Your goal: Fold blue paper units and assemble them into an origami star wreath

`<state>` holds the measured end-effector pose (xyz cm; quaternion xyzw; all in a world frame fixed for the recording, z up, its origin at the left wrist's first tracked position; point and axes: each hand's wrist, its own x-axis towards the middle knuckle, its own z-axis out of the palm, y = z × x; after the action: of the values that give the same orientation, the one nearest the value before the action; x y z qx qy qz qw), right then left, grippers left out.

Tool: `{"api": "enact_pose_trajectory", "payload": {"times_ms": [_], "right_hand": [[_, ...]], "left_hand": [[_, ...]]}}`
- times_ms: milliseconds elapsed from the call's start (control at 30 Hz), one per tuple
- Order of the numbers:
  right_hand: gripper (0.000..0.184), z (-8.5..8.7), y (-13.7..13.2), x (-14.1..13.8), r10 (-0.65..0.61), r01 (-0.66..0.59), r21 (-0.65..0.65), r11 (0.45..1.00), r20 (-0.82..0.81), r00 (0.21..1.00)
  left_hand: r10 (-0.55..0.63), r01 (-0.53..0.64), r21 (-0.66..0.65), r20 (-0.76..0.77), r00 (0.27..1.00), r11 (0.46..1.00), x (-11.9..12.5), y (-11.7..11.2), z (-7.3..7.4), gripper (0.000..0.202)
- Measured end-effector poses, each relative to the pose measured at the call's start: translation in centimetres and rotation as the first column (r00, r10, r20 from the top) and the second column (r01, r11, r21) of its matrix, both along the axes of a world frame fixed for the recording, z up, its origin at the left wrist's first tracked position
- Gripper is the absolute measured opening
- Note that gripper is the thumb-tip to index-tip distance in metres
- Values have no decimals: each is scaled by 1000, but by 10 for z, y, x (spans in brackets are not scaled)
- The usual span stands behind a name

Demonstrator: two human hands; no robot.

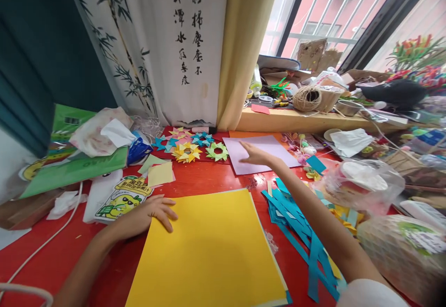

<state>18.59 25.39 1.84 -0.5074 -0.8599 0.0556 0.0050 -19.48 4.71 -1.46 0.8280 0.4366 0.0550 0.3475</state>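
Observation:
A large yellow sheet of paper [212,246] lies in front of me, with other sheets showing under its right edge. My left hand [158,212] rests on its upper left corner, fingers spread. My right hand [256,153] reaches far forward over a lilac sheet of paper [273,146], its fingers stretched out; whether it touches the sheet I cannot tell. An orange sheet [251,134] shows behind the lilac one. Left of that, several folded paper star rings, among them a yellow ring [186,152] and a green ring [217,152], lie together.
Blue paper strips [296,223] lie under my right forearm. Small yellow paper squares [160,173] and a printed bag [120,200] are at the left. Wrapped bowls [362,181] stand at the right. A twine ball [306,97] sits on the cluttered windowsill. A white cable [52,237] crosses the left side.

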Motion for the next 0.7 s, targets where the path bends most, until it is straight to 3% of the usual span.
{"api": "enact_pose_trajectory", "payload": {"times_ms": [67,167,300,433,700], "right_hand": [[79,-11,-22,11,97,-96,-44,994,32,995],[85,-25,-47,8,181,-179,-36,983,72,981],[64,-31,-56,-9,187,-194,56,979,118,975],[37,-35,-54,-18,98,-123,118,985,196,976],[35,-42,-45,-25,-124,65,216,974,275,953]], "left_hand": [[-9,9,10,11,1000,1000,-1,0,-3,48],[-16,16,21,29,999,1000,0,0,-5,47],[-15,16,-16,18,1000,1000,5,0,2,44],[4,-4,-62,-6,1000,998,10,-1,12,45],[15,-16,-72,-5,1000,997,12,-1,11,49]]}}
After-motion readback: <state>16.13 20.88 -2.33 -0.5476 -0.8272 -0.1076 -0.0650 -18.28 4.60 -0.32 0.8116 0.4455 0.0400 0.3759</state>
